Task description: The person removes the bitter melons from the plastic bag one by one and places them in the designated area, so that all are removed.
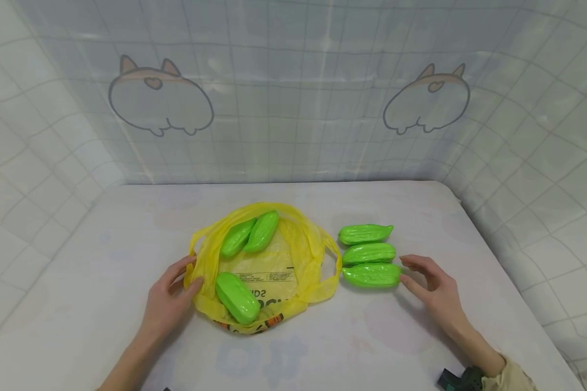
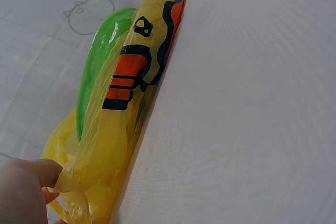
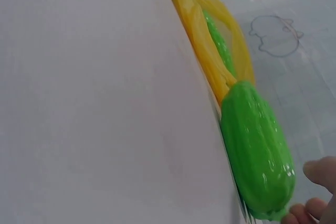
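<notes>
A yellow plastic bag (image 1: 318, 260) lies with its mouth spread toward me, and several shiny green bitter gourds are in it. One gourd (image 1: 237, 297) lies at the bag's near side; two more (image 1: 262, 231) lie together at its far side. My left hand (image 1: 168, 298) pinches the bag's left edge, and the left wrist view shows the film (image 2: 79, 177) between thumb and fingers. Right of the bag, three gourds lie in a stacked row. My right hand (image 1: 435, 290) is by the right end of the nearest one (image 1: 372, 275), fingers spread apart; whether a fingertip touches it, I cannot tell.
The white table (image 1: 293, 358) has faint printed patterns. A pale grid-patterned curtain (image 1: 293, 108) with dog drawings rises behind it, with similar sheets at both sides. A dark wrist device (image 1: 462, 378) sits by my right sleeve.
</notes>
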`<action>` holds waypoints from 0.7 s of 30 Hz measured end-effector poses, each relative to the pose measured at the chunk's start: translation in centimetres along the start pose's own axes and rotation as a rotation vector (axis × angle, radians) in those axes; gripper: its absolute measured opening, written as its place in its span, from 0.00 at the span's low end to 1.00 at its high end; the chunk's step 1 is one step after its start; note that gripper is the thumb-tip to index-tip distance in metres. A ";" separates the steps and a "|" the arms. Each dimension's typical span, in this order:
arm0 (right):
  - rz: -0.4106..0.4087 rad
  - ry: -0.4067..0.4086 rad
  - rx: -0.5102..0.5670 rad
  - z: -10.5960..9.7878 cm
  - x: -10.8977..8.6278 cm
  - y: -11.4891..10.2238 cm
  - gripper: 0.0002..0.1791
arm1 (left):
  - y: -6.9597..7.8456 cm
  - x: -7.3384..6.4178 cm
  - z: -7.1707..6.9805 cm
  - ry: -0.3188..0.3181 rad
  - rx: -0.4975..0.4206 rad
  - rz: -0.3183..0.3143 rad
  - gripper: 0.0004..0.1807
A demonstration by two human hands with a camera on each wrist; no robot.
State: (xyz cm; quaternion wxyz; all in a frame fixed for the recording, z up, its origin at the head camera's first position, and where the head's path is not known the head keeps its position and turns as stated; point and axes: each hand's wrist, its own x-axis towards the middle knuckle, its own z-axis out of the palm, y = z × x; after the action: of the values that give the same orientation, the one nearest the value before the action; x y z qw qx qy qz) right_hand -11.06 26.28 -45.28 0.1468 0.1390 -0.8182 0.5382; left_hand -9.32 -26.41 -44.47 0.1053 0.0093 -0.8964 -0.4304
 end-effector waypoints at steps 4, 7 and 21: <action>-0.097 0.094 0.114 0.7 0.1 -0.4 0.25 | 0.2 0.0 -0.1 -0.007 -0.028 0.003 0.26; -0.207 0.142 0.214 1.4 0.3 -0.4 0.26 | 0.4 0.0 -0.1 -0.008 -0.041 0.003 0.26; -0.365 0.171 0.119 5.2 0.1 -4.1 0.28 | 0.2 0.1 0.0 -0.010 -0.007 -0.013 0.27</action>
State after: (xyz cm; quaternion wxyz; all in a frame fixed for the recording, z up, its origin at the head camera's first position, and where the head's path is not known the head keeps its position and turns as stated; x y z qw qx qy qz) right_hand -10.07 19.88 -43.77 0.3024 0.2471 -0.7308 0.5598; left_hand -9.40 -26.28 -44.30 0.0982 0.0126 -0.8954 -0.4341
